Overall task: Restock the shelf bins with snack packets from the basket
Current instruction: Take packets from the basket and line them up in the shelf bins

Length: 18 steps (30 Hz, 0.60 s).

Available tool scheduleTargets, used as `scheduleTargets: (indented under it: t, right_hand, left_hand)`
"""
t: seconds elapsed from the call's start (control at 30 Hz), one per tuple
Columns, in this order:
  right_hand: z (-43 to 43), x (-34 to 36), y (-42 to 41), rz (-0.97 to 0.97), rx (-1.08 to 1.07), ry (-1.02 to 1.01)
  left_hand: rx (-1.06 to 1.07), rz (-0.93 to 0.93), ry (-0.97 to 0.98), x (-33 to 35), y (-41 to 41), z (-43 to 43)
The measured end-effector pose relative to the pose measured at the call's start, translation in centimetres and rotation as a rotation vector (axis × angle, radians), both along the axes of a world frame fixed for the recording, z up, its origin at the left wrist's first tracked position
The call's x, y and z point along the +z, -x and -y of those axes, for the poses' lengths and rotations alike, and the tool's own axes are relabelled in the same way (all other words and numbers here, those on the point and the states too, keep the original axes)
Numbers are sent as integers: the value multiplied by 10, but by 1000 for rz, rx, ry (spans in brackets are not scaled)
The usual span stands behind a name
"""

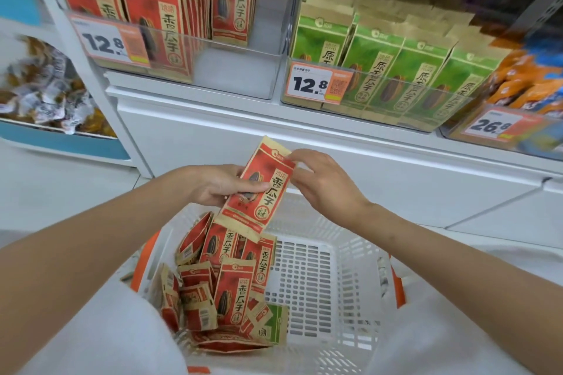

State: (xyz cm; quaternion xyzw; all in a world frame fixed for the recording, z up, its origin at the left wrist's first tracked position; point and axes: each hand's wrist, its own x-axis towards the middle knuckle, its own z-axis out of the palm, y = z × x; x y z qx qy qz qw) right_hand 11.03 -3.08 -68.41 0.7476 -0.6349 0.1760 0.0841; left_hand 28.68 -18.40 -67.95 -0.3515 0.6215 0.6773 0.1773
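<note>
Looking at a big white shelf unit [213,131] filling most of the view, standing on pale floor tiles [45,192]. Up on it, got three clear bins side by side:

- left bin [243,70] with shelved red packets [152,9] upright along its left side and back, bare floor at front right
- middle bin [420,128] packed with rows of green packets [377,70]
- right bin [536,143] with orange and blue bags, too blurry to read

Off to the left, a blue-trimmed display [61,143] heaped with small wrapped snacks.

Down low, a white basket [304,283] with orange handles [146,262], just in front of the shelf, with loose red packets [234,292] piled in its left half plus one green one [277,323].

Right above the basket, holding the held packet [259,189] tilted, print facing up. Left hand [219,184] clamped on its left side, thumb across the front. Right hand [323,183] pinching the upper right edge.

Smallest bits: price tags, 12.8 [105,42] on the left and middle bins, 26.8 [493,125] on the right.
</note>
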Motion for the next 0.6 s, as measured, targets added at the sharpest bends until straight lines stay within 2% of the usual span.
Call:
scheduleTargets:
  t: [0.07, 0.17, 0.23, 0.3, 0.4, 0.6]
  right_hand:
    - [-1, -2, -7, 317, -202, -111]
    - [3, 6, -17, 929, -505, -293]
    - [6, 11, -21, 1126, -633, -360]
    - [7, 15, -24, 1273, -688, -454]
    - [9, 16, -24, 1420, -595, -614]
    - [25, 37, -23, 1332, -490, -359]
  left_hand:
    - [112, -55, 93, -5, 2, 0]
    - [178, -84, 228, -10, 6, -4]
    - [222, -136, 233, -12, 7, -7]
    - [259, -213, 205, -11, 9, -9]
    - [299, -275, 171, -5, 15, -11]
    - [485, -361, 211, 9, 24, -13]
